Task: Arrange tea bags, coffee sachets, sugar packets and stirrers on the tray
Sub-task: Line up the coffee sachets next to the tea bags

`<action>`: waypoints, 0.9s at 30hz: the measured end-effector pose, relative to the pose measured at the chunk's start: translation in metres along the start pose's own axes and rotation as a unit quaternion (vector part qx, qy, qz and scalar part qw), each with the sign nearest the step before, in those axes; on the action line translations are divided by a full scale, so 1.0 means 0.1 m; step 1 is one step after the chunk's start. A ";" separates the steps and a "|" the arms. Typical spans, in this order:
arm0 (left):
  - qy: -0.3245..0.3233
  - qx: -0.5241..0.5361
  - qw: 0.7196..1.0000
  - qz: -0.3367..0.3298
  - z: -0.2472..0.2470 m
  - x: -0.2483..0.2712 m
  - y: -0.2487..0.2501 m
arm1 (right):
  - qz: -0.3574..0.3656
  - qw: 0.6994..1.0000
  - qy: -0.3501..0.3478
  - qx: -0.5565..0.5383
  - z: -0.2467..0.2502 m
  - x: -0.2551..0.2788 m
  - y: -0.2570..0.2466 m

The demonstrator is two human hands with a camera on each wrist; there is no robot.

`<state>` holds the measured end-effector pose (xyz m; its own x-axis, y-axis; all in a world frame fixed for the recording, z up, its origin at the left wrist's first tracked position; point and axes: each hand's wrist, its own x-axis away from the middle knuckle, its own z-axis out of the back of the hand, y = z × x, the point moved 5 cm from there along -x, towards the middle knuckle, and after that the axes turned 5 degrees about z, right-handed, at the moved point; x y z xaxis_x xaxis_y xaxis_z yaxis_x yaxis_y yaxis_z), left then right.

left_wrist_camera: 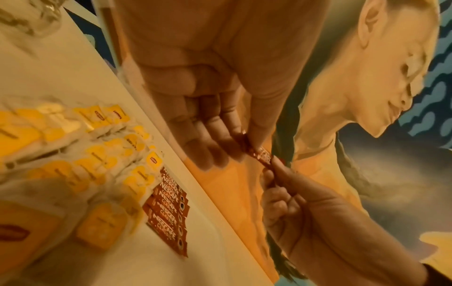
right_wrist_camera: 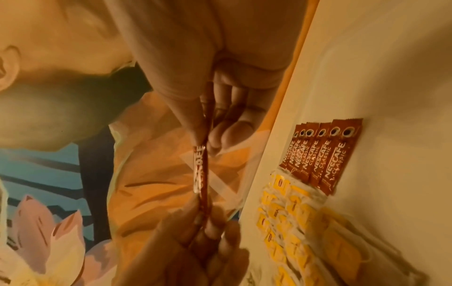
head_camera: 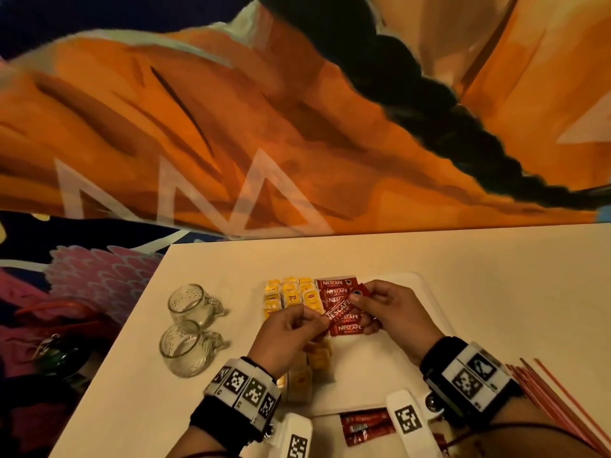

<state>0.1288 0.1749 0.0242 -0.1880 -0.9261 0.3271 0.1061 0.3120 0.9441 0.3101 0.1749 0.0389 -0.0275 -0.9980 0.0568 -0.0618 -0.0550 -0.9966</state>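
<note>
Item: one Nescafé Classic sachet (head_camera: 342,308), held in the air above the tray (head_camera: 410,352), over the laid sachet row (head_camera: 342,305) at 12 o'clock.
Left hand (head_camera: 287,335): pinches the sachet's near-left end.
Right hand (head_camera: 393,312): pinches the far-right end.
Lipton tea bags (head_camera: 291,297): in rows at 10 o'clock of the sachets, touching them.
Red stirrers (head_camera: 562,401): off the tray, 4 o'clock.
Risk: setting it down slantwise, as it lies now, could nudge the overlapped row askew; a slipped pinch would drop it among the tea bags.
</note>
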 end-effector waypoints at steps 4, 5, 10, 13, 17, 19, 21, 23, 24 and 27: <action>-0.001 0.075 0.997 0.024 -0.03 0.04 0.03 | -0.010 1.000 -0.016 -0.008 -0.06 0.04 0.03; 0.012 0.070 0.997 0.020 -0.02 0.03 0.03 | -0.014 1.000 -0.016 -0.011 -0.06 0.05 0.04; 0.054 -0.024 0.998 -0.016 0.12 -0.03 0.02 | -0.020 0.999 -0.014 0.035 0.09 0.06 0.10; 0.014 -0.003 1.000 0.004 0.08 -0.03 -0.01 | -0.017 0.996 -0.035 0.079 0.18 0.05 0.18; -0.008 -0.033 0.999 0.022 0.01 -0.07 -0.16 | -0.059 0.994 -0.046 0.080 0.26 0.07 0.43; -0.002 -0.094 0.995 0.024 0.03 -0.09 -0.31 | -0.082 0.991 -0.031 0.098 0.37 0.09 0.59; 0.025 -0.127 0.991 0.026 0.12 -0.09 -0.43 | -0.111 0.987 0.003 0.119 0.54 0.10 0.74; 0.046 -0.120 0.991 0.026 0.21 -0.10 -0.52 | -0.149 0.979 0.032 0.134 0.71 0.10 0.88; 0.051 -0.120 0.991 0.024 0.24 -0.10 -0.56 | -0.168 0.974 0.043 0.145 0.76 0.10 0.95; 0.054 -0.143 0.988 0.007 0.27 -0.11 -0.61 | -0.183 0.960 0.071 0.202 0.82 0.06 1.06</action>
<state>0.0980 0.1720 -0.0359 -0.0819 -0.9442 0.3189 0.3831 0.2656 0.8847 0.3851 0.1609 -0.0712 -0.2143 -0.8972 0.3862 0.2977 -0.4365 -0.8490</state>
